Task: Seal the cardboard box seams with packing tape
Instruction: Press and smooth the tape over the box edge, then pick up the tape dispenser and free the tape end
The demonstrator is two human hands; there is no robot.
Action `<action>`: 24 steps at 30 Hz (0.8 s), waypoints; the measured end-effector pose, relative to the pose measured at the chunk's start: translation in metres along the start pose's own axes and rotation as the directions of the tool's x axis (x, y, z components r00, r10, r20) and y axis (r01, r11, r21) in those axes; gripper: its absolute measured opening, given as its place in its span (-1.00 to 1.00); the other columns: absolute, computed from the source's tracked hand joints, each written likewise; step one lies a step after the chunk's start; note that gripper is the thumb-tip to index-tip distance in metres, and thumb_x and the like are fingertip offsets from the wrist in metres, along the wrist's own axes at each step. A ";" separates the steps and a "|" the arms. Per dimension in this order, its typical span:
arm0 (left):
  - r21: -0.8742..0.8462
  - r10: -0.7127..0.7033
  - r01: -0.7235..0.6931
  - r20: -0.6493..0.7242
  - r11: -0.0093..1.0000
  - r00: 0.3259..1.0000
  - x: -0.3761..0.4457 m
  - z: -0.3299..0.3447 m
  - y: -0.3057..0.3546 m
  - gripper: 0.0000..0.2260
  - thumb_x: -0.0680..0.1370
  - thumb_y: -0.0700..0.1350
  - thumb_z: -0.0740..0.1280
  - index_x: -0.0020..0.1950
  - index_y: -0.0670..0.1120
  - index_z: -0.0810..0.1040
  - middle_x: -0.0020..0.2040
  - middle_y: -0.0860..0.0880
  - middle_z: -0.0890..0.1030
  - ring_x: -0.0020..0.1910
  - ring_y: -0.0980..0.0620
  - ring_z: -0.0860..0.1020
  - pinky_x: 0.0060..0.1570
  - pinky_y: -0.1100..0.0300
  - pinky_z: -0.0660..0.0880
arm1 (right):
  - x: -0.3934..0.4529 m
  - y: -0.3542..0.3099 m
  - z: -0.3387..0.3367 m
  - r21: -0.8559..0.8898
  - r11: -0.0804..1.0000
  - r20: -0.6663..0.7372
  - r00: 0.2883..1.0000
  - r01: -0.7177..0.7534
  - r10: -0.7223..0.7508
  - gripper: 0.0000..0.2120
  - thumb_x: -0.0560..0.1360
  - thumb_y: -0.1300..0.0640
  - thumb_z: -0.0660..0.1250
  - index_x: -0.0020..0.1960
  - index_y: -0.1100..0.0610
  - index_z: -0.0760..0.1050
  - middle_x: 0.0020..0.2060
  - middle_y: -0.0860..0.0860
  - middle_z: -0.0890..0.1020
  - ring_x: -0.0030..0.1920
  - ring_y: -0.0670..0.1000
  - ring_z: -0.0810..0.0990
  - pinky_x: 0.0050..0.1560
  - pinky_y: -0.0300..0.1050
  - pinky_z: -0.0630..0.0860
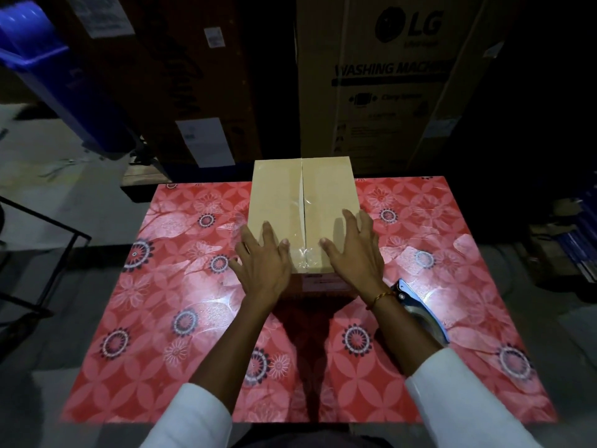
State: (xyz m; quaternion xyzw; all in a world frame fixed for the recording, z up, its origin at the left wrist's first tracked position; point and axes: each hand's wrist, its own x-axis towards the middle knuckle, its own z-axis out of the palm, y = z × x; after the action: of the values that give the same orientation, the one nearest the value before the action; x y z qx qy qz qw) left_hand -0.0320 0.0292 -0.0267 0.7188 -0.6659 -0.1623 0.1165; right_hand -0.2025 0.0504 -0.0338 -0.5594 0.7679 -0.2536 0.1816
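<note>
A closed tan cardboard box (277,195) stands at the middle far side of the table. Its two top flaps meet in a centre seam (303,202) running away from me, and clear tape (307,255) glints over the seam's near end. My left hand (263,265) lies flat with fingers spread on the box's near left corner. My right hand (353,252) lies flat with fingers spread on the near right corner. Neither hand holds anything. A tape dispenser with blue and metal parts (420,308) lies on the table just right of my right wrist.
The table wears a red floral cover (168,318). Behind it stand large cartons, one a washing machine box (387,85). A blue bin (58,72) leans at the far left, and a black metal frame (48,247) stands left of the table.
</note>
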 end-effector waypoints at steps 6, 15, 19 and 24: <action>-0.058 0.277 -0.292 -0.193 0.955 0.941 -0.023 -0.006 0.044 -0.62 0.62 0.05 0.25 0.41 -0.03 0.48 0.61 -0.20 0.17 0.53 -0.27 0.19 0.43 -0.22 0.19 | 0.000 0.059 -0.042 0.593 0.780 0.000 0.969 -0.199 0.246 -0.73 0.62 0.12 0.35 0.31 0.05 0.48 0.12 -0.02 0.56 0.18 0.15 0.59 0.06 -0.01 0.59; -0.589 0.610 -0.474 0.040 0.654 0.792 -0.059 0.022 0.100 -0.86 0.62 -0.17 0.34 -0.07 -0.20 0.63 -0.28 0.01 0.61 -0.32 0.06 0.59 -0.23 0.13 0.50 | -0.060 0.152 -0.063 0.407 0.829 0.216 0.922 -0.383 0.320 -0.68 0.55 0.33 0.36 0.29 0.17 0.55 0.19 0.12 0.59 0.14 0.09 0.56 0.13 -0.06 0.48; -0.661 0.507 -0.178 0.346 0.729 0.790 -0.074 0.052 0.096 -0.72 0.63 -0.12 0.33 -0.29 -0.01 0.52 -0.51 0.09 0.56 -0.51 0.20 0.55 -0.39 0.22 0.46 | -0.073 0.173 -0.060 0.253 0.897 0.247 0.921 -0.363 0.303 -0.52 0.52 0.37 0.38 0.42 0.21 0.46 0.30 0.16 0.51 0.27 0.09 0.51 0.19 -0.15 0.40; -0.425 0.413 -0.199 0.503 0.883 0.759 -0.084 0.077 0.086 -0.76 0.62 0.00 0.33 -0.15 -0.12 0.61 -0.14 -0.19 0.71 -0.13 -0.15 0.67 -0.06 0.00 0.54 | -0.078 0.192 -0.052 0.072 0.938 0.400 0.872 -0.339 0.284 -0.40 0.53 0.21 0.44 0.53 0.17 0.34 0.39 0.18 0.47 0.37 0.17 0.50 0.26 -0.08 0.41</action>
State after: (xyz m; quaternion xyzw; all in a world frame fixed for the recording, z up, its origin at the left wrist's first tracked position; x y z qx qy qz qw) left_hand -0.1464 0.1089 -0.0582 0.4817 -0.7397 -0.4663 0.0576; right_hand -0.3551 0.1817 -0.1058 -0.4528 0.7779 -0.1597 0.4054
